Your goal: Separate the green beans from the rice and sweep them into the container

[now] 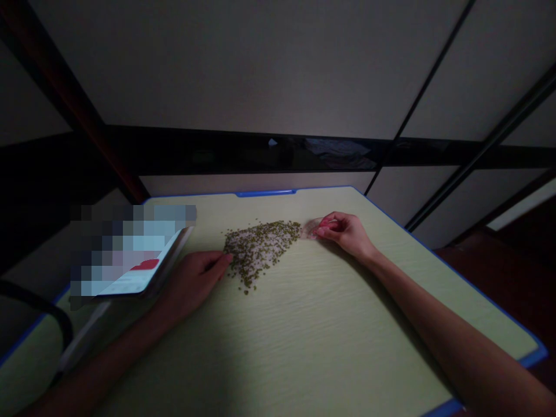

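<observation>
The grain pile stretches from near left to far right on the table. The left hand is nearer, at its left edge; its grasp I cannot tell. The right hand pinches a clear object.

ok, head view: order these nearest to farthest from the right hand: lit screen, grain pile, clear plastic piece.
1. Clear plastic piece: at the right hand, in its grip.
2. Grain pile: left of the plastic, between both hands.
3. Lit screen: far left, past the left hand.
</observation>
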Demonstrator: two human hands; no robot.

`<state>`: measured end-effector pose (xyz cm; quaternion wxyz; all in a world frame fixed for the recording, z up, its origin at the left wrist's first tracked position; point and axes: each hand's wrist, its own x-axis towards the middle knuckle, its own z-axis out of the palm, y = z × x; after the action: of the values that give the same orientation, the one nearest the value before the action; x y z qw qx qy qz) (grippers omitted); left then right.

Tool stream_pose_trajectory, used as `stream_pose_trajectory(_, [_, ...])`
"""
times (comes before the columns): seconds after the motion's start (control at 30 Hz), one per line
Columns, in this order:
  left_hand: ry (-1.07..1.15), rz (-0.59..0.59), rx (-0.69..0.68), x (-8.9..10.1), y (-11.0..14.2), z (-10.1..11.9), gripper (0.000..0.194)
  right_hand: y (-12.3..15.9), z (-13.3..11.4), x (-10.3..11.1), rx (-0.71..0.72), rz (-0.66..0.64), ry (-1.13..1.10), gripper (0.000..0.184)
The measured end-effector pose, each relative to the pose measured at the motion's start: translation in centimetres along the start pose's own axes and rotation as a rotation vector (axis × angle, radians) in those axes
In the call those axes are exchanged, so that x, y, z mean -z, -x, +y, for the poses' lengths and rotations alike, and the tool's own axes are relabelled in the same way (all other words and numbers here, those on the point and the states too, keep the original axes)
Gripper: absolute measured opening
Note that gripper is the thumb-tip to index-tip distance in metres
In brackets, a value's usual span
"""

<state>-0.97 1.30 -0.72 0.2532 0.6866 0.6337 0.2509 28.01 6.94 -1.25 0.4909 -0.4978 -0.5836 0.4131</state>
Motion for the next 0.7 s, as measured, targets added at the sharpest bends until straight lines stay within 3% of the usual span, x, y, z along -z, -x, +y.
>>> stream_pose_trajectory(0.33, [0.0,0.001,-0.008,0.16,0.23,0.24,0.039,0.05,0.24,-0.37,0.055,-0.012,0.018,0.021])
stream_pose_trajectory(0.53, [0.013,0.005,0.015,0.17,0.23,0.76,0.038,0.27,-0.18,-0.31,0.001,-0.045,-0.019,0.02])
stream_pose_trajectory(0.7, [0.006,0.009,0.01,0.16,0.18,0.76,0.037,0.09,-0.58,0.28,-0.067,0.104,-0.254,0.024])
